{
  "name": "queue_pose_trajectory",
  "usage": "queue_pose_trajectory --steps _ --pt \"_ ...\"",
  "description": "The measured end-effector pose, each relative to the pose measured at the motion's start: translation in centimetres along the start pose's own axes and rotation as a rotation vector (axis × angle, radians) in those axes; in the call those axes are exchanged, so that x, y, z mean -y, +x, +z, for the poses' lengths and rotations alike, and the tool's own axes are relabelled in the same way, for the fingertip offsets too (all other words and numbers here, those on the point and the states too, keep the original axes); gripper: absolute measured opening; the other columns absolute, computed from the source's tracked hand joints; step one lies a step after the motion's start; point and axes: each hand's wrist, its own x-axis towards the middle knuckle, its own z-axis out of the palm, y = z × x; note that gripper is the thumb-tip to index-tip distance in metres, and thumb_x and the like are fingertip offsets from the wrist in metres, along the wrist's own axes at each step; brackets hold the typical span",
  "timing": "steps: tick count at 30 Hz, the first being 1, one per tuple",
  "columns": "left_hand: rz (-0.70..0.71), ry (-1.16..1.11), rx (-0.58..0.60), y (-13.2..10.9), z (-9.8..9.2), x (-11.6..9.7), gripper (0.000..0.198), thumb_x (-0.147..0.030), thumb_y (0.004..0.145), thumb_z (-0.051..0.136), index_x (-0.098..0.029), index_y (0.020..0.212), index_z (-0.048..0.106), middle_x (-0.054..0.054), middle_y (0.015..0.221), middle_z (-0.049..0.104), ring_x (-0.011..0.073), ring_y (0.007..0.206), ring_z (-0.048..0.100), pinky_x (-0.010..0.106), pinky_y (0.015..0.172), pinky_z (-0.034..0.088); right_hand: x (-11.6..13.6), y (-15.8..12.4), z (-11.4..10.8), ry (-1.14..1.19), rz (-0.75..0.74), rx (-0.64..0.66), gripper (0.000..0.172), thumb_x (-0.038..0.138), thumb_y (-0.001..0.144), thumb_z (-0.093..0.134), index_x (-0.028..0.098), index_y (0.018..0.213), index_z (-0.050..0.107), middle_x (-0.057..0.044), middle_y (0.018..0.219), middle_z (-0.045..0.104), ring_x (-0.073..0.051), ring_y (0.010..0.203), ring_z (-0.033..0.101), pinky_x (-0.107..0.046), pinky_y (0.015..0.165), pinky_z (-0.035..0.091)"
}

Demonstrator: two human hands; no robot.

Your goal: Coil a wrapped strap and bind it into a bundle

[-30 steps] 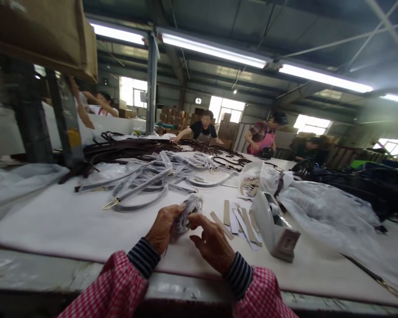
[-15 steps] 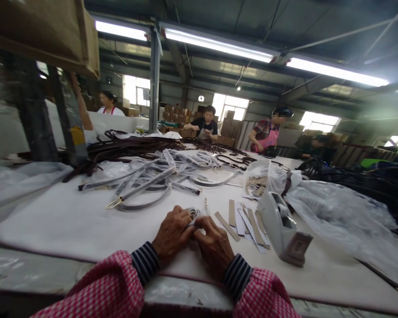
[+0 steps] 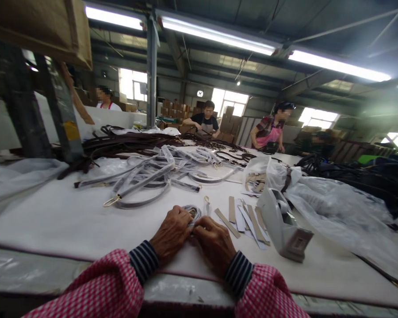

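My left hand [image 3: 171, 233] and my right hand [image 3: 214, 244] press together on a coiled grey strap wrapped in clear plastic [image 3: 193, 212], which lies on the white table [image 3: 69, 221] near its front edge. A gold clasp [image 3: 206, 200] of that strap sticks out just beyond my fingers. Both hands grip the coil, knuckles up, and most of it is hidden under them. Checked pink sleeves with striped cuffs cover my forearms.
Right of my hands lie several tan paper strips [image 3: 247, 217] and a grey tape dispenser [image 3: 283, 225]. Behind are a pile of wrapped grey straps [image 3: 159, 174], dark straps [image 3: 126, 143] and crumpled plastic sheeting [image 3: 334, 212]. Other people [image 3: 204, 121] work at the table's far side.
My hands have lowered the coiled strap from in the air down onto the table and closed over it. The view has shifted slightly.
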Motion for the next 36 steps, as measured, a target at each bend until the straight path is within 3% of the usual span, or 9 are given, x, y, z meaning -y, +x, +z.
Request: queue_pose_trajectory --steps 4,8,14,21,26,32,36 --pt "0.055 0.068 0.023 0.1 -0.1 0.0 0.019 -0.023 0.100 0.045 -0.017 0.091 0.060 0.010 0.099 0.060 0.0303 0.102 0.045 0.048 0.091 0.039 0.0 0.1 -0.2 0.041 0.007 -0.005 0.013 0.016 0.099 0.057 0.018 0.088 0.064 -0.007 0.097 0.067 -0.019 0.086 0.063 -0.027 0.070 0.050" --pt "0.099 0.084 0.013 0.1 0.1 0.4 0.017 -0.022 0.100 0.045 -0.017 0.100 0.062 0.009 0.102 0.061 0.0295 0.104 0.045 0.047 0.092 0.039 -0.1 0.2 -0.2 0.061 -0.021 0.006 0.012 0.014 0.099 0.055 0.018 0.092 0.064 -0.009 0.112 0.068 -0.021 0.100 0.061 -0.030 0.078 0.052" --pt "0.074 0.000 -0.025 0.1 0.6 0.8 0.028 -0.026 0.102 0.038 -0.019 0.092 0.063 0.009 0.098 0.062 0.0292 0.103 0.045 0.048 0.095 0.039 -0.3 0.3 -0.1 0.008 -0.029 0.030 0.021 0.016 0.101 0.053 0.018 0.081 0.060 -0.006 0.091 0.068 -0.020 0.085 0.058 -0.028 0.071 0.049" --pt "-0.038 -0.077 -0.085 -0.2 0.1 0.1 0.013 -0.022 0.093 0.051 -0.019 0.102 0.059 0.010 0.102 0.059 0.0280 0.101 0.051 0.046 0.091 0.044 -0.4 0.2 0.0 -0.009 -0.020 0.036 0.020 0.016 0.100 0.055 0.017 0.081 0.061 -0.006 0.089 0.067 -0.019 0.083 0.057 -0.028 0.069 0.046" --pt "-0.117 -0.285 -0.152 -0.1 -0.1 -0.2 0.031 -0.016 0.082 0.059 -0.023 0.110 0.049 0.004 0.104 0.060 0.0232 0.097 0.057 0.042 0.091 0.043 -0.6 0.5 -0.3 0.057 0.064 0.079 0.018 0.015 0.098 0.059 0.017 0.080 0.062 -0.006 0.086 0.066 -0.019 0.082 0.058 -0.029 0.070 0.046" --pt "-0.120 -0.356 -0.147 0.1 -0.4 -0.3 0.023 -0.017 0.079 0.061 -0.023 0.098 0.050 0.001 0.095 0.060 0.0212 0.090 0.057 0.037 0.084 0.043 -1.2 0.7 -0.4 0.241 0.186 0.088 0.012 0.009 0.089 0.068 0.018 0.081 0.067 -0.004 0.089 0.069 -0.018 0.086 0.061 -0.028 0.076 0.047" --pt "-0.123 -0.347 -0.130 0.0 -0.6 -0.4 0.020 -0.018 0.080 0.061 -0.023 0.096 0.051 0.000 0.094 0.060 0.0214 0.090 0.056 0.036 0.083 0.042 -1.6 1.2 -0.8 0.384 0.355 0.089 0.013 0.009 0.079 0.079 0.018 0.077 0.069 -0.001 0.083 0.069 -0.016 0.078 0.062 -0.027 0.071 0.045"
